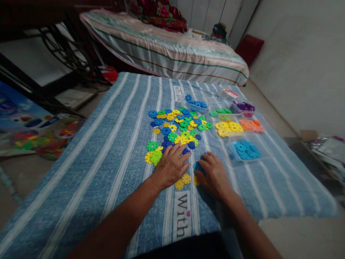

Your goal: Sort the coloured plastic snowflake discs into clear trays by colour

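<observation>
Resting palm-down on a blue-and-white striped cloth (107, 158), the left hand (171, 166) lies flat with its fingers spread wide, gripping nothing. Its fingertips touch the near edge of a loose pile of snowflake discs (179, 126) in blue, green and yellow, which spreads away from the hand toward 12 o'clock. Two yellow discs (182, 181) lie on the cloth at the hand's 5 o'clock, just beside the heel of the palm, and a green and yellow cluster (153, 155) sits at its 9 o'clock, touching the little-finger side.

At 3 o'clock from the left hand, close by but not touching, the right hand (214, 174) is curled knuckles-up, with the fingers bent narrowly over a blue disc (198, 166) on the cloth. Whether the disc is pinched or only covered cannot be told. Another yellow disc (196, 180) shows under the thumb side of this hand.

Toward 1 o'clock from the right hand stands a clear tray of light blue discs (245, 150). Beyond it, further toward 12 o'clock, lie sorted groups: yellow discs (229, 128), orange ones (252, 125), purple ones (244, 106) and a few green (222, 111). A small tray of blue pieces (195, 105) sits at the pile's far edge. White lettering (182, 212) runs along the cloth between the forearms, at 6 o'clock from both hands.
</observation>
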Tool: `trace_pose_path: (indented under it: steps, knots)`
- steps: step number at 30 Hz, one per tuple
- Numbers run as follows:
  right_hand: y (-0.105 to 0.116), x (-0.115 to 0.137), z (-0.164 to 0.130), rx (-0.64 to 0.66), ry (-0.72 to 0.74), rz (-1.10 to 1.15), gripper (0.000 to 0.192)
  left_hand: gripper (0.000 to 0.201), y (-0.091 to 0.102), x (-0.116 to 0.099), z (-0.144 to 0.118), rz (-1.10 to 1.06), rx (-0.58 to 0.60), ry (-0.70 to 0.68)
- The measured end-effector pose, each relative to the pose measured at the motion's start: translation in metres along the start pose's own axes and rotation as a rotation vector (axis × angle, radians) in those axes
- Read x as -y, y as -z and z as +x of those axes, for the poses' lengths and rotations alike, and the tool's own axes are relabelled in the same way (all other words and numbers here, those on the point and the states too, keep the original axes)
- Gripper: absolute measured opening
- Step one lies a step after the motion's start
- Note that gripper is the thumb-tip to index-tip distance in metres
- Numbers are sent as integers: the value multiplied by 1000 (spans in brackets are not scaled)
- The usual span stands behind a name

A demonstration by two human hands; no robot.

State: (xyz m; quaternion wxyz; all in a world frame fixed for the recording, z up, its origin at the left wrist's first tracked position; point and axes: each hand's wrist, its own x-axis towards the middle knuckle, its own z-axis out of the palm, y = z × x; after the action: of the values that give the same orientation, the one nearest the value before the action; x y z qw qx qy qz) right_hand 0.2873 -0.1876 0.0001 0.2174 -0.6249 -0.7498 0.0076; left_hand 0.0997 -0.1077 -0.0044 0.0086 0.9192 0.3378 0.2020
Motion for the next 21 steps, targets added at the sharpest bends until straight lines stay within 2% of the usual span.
trace_pose_path:
  steps: [5,13,21]
  knots:
    - [-1,2,5,-12,19,66,15,31,0,0,0,-14,2,5]
    - [-7,2,10,-189,57,305,14,31,2,-1,1,-1,15,6]
    - [11,-4,18,-344,-27,451,8,31,1,0,0,-9,19,5]
